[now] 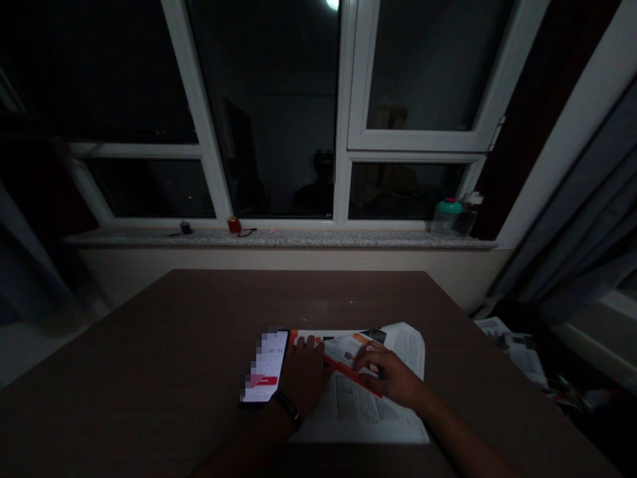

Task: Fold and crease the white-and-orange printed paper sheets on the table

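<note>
A printed sheet of paper lies on the brown table, with a red-edged flap folded over diagonally at its upper middle. My left hand, with a dark band on the wrist, rests palm down on the paper's left part, its fingers stretched out and slightly apart. On the flap, my right hand has its fingers bent, with thumb and forefinger closed on the folded paper near the red edge. The paper's upper right corner curls up a little. Directly left of my left hand lies a phone with a lit screen.
The brown table reaches to the wall below a window. A granite sill holds a red object, a small dark object and a teal-lidded bottle. Papers lie beyond the table's right edge.
</note>
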`<action>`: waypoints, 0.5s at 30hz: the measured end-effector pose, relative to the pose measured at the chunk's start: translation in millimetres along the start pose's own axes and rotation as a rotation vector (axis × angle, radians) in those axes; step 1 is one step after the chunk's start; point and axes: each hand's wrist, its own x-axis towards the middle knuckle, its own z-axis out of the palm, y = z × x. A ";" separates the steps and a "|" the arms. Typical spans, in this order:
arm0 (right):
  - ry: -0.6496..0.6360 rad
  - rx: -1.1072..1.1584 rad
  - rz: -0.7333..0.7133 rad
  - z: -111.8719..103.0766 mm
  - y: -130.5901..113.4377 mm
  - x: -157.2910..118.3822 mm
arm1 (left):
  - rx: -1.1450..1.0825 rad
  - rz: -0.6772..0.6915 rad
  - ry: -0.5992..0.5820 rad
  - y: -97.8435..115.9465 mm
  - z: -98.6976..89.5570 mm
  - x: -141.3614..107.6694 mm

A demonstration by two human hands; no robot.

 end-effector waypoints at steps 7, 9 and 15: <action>-0.052 -0.199 -0.127 -1.9 -9.4 1.5 | -0.160 0.125 -0.053 3.1 -1.7 -2.4; -0.078 -0.270 -0.148 -3.7 -14.6 1.8 | -0.190 0.152 -0.074 4.3 -3.2 -3.4; -0.135 -0.324 -0.138 -10.3 -24.9 2.3 | -0.192 0.164 -0.109 2.5 -1.2 -3.6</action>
